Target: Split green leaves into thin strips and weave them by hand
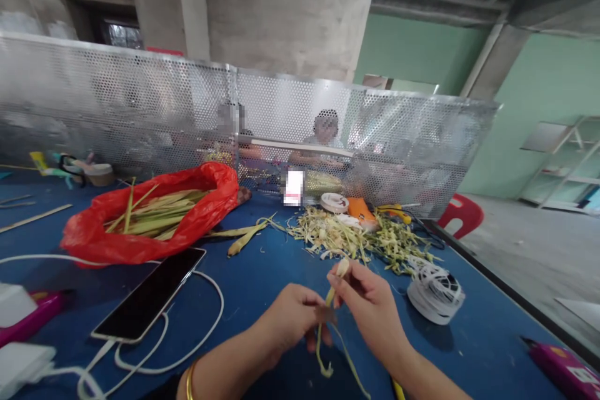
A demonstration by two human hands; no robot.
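Near the front middle of the blue table, my left hand (297,315) is closed on the lower part of a pale plant strip (321,350), whose thin ends hang below the fingers. A small brownish flat piece shows at its fingertips; what it is cannot be made out. Just to the right, my right hand (368,300) pinches the upper end of the same strip, where a pale rounded tip (344,267) sticks up between thumb and fingers. Beyond the hands lies a heap of pale plant scraps (328,232), with greener trimmings (398,242) beside it.
A red bag (199,225) of long leaves stands left, behind a phone (152,294) with white cables. To the right are a white coiled roll (435,294) and a purple tool (565,365). A perforated metal screen (290,106) crosses the back, with people behind it.
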